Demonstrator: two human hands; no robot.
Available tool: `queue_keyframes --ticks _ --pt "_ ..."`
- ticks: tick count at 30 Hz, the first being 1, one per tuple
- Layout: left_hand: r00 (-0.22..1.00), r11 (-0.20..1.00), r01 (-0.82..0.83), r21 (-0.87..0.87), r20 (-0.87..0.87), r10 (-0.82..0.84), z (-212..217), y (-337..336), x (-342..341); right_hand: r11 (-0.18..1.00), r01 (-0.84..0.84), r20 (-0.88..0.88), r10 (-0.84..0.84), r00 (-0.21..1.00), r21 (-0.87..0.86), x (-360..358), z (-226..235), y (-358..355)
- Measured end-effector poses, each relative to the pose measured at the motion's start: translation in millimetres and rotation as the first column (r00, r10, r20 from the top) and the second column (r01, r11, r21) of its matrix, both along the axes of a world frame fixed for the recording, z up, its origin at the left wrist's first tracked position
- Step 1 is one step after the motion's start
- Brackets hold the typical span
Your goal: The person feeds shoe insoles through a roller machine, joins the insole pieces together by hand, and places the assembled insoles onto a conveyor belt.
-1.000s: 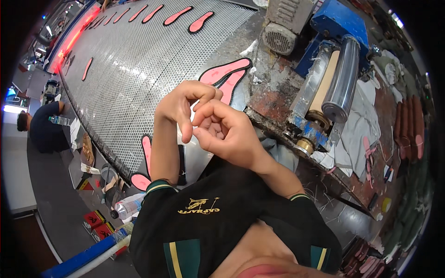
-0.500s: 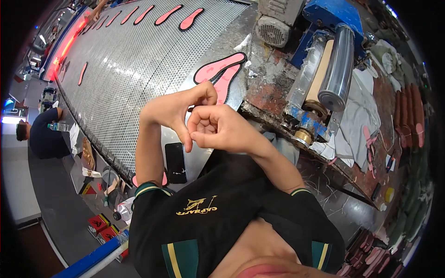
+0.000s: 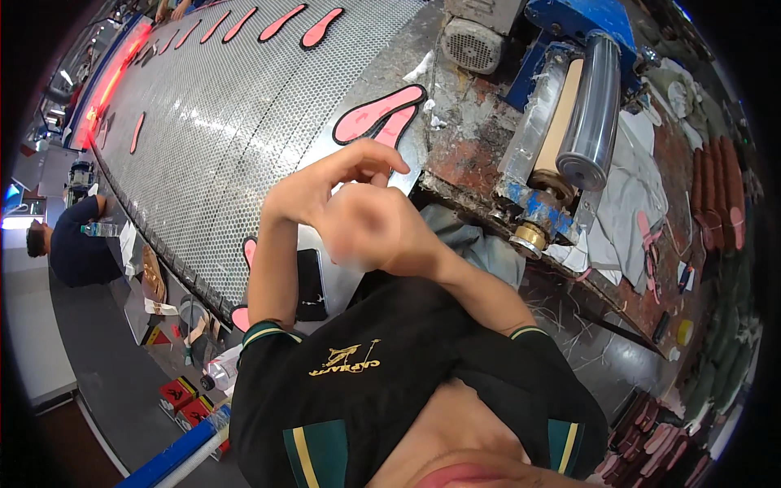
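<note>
My left hand (image 3: 321, 185) is raised in the middle, its fingers bent but apart and one reaching right; nothing shows in it. My right hand (image 3: 378, 232) overlaps it in front, and motion smears its fingers. Just beyond the hands lie two pink insoles (image 3: 366, 118) with black rims, partly overlapping, on the metal plate at the end of the mesh conveyor (image 3: 236, 122). A dark phone (image 3: 310, 285) lies beside my left forearm. Parts of more pink pieces (image 3: 250, 254) show to the left of that forearm.
On the right a roller machine (image 3: 590, 122) stands on a worn bench (image 3: 464, 154) with grey cloth (image 3: 610, 211) and scissors (image 3: 651, 260). Several pink insoles (image 3: 323, 28) lie farther up the conveyor. A person (image 3: 85, 244) in dark clothes is at the far left; a bottle (image 3: 218, 372) lies nearby.
My right hand has moved left and now covers part of my left hand. My left hand has shifted slightly right, and one of its fingers has straightened.
</note>
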State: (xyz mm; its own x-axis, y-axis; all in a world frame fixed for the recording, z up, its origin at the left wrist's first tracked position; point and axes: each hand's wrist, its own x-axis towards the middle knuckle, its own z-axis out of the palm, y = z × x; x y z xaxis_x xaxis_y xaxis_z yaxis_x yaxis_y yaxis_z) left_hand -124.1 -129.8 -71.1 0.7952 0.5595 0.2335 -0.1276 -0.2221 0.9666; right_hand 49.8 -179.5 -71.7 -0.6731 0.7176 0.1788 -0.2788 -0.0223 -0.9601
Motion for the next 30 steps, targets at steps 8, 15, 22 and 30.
queue_keyframes --ticks 8,15,22,30 --pt "0.937 0.980 -0.166 -0.110 0.291 0.191 -25.3 8.9 2.9 0.977 -0.072 -0.294 0.010 0.956 -0.200 9.8 -1.8 12.6" --pt "0.898 0.966 -0.137 -0.221 0.383 0.215 -33.5 12.5 1.8 0.894 0.069 0.189 -0.168 0.968 0.442 10.2 3.9 9.0" --pt "0.890 0.904 -0.330 -0.273 0.230 0.394 -39.8 5.2 8.0 0.774 0.433 -0.045 -0.467 0.883 0.462 -0.7 12.7 9.9" --pt "0.991 0.957 -0.123 -0.263 0.011 0.131 -20.8 5.8 -10.7 0.946 0.153 0.132 -0.197 0.972 0.285 0.8 10.8 22.8"
